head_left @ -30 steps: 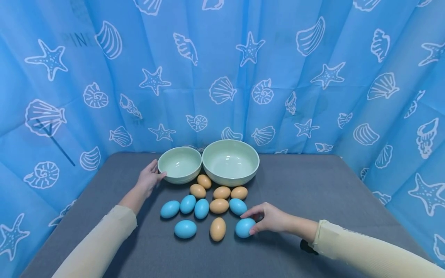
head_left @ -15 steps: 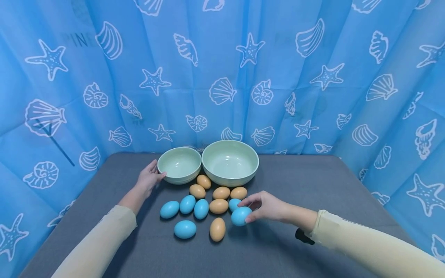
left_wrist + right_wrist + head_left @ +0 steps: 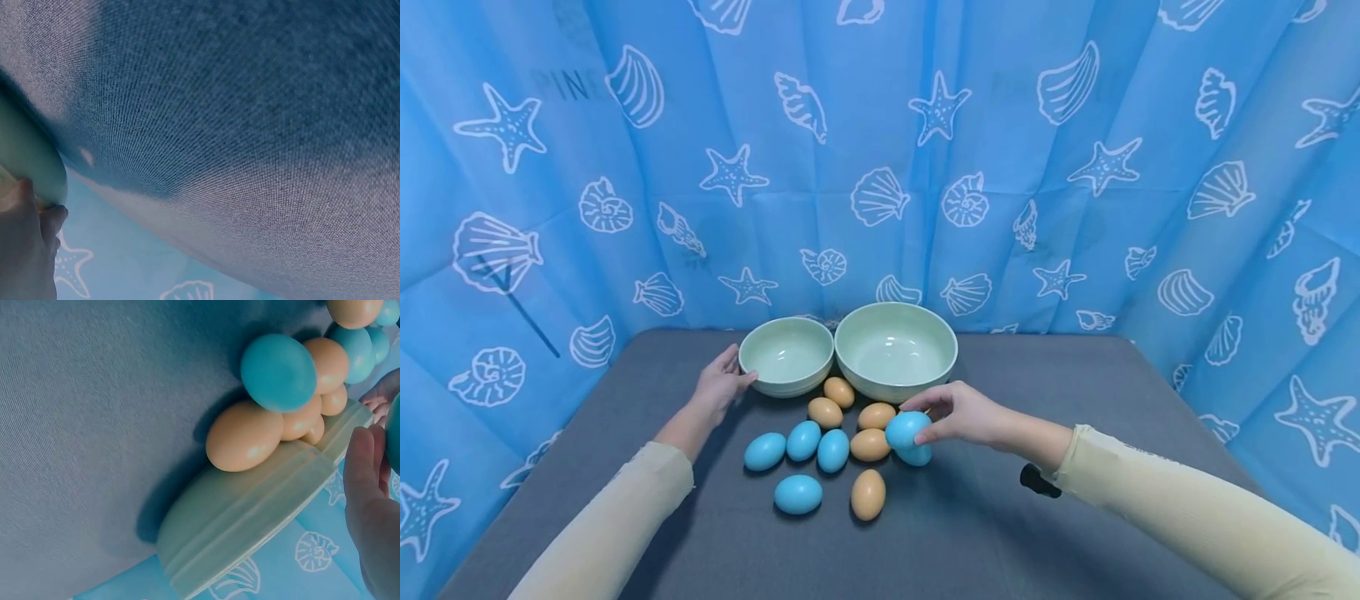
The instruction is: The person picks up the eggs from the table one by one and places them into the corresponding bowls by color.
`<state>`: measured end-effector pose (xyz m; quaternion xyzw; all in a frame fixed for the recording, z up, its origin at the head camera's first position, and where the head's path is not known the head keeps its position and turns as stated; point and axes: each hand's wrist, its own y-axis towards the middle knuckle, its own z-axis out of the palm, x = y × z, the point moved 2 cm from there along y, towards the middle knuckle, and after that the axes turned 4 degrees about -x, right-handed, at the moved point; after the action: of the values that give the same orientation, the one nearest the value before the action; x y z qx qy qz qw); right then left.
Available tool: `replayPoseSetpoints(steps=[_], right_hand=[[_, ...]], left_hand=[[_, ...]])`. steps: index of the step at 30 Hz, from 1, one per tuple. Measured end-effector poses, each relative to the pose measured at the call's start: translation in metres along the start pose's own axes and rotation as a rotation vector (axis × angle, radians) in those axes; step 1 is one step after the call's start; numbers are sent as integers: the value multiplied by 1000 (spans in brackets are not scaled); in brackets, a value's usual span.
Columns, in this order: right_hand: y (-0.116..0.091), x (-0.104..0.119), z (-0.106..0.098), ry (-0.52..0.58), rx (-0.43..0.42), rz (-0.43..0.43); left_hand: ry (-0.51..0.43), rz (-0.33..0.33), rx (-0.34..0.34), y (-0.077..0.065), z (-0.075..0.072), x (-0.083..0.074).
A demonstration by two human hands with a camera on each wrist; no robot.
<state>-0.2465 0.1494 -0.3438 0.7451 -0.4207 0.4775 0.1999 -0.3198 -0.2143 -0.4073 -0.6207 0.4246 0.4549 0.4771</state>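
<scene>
My right hand (image 3: 966, 412) pinches a blue egg (image 3: 905, 430) between thumb and fingertips, held above the table. Below and partly behind it, another blue egg (image 3: 914, 455) lies on the cloth. In the right wrist view the held egg (image 3: 394, 434) is cut off by the frame edge. My left hand (image 3: 718, 387) grips the left side of the small green bowl (image 3: 786, 387), thumb at its rim. To its right stands the large green bowl (image 3: 895, 390). No eggs show inside either bowl. Several tan eggs (image 3: 869, 445) and blue eggs (image 3: 798, 494) lie in front of the bowls.
A grey cloth (image 3: 1037, 375) covers the table. The blue curtain (image 3: 850, 150) with white shell and starfish prints hangs behind the bowls and along the sides. A black object (image 3: 1039, 481) shows beneath the right wrist.
My right hand has lifted the blue egg off the table and carried it away from me, towards the large bowl. My left hand stays at the small bowl.
</scene>
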Motion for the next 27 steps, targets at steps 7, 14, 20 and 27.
replayPoseSetpoints(steps=[7, 14, 20, 27], right_hand=[[7, 9, -3, 44, 11, 1], [12, 16, -2, 45, 12, 10], [19, 20, -3, -18, -37, 12], [27, 23, -4, -54, -72, 7]], left_hand=[[-4, -2, -8, 1, 0, -2], [-1, -3, -13, 0, 0, -1], [-13, -9, -17, 0, 0, -1], [-17, 0, -29, -2, 2, 0]])
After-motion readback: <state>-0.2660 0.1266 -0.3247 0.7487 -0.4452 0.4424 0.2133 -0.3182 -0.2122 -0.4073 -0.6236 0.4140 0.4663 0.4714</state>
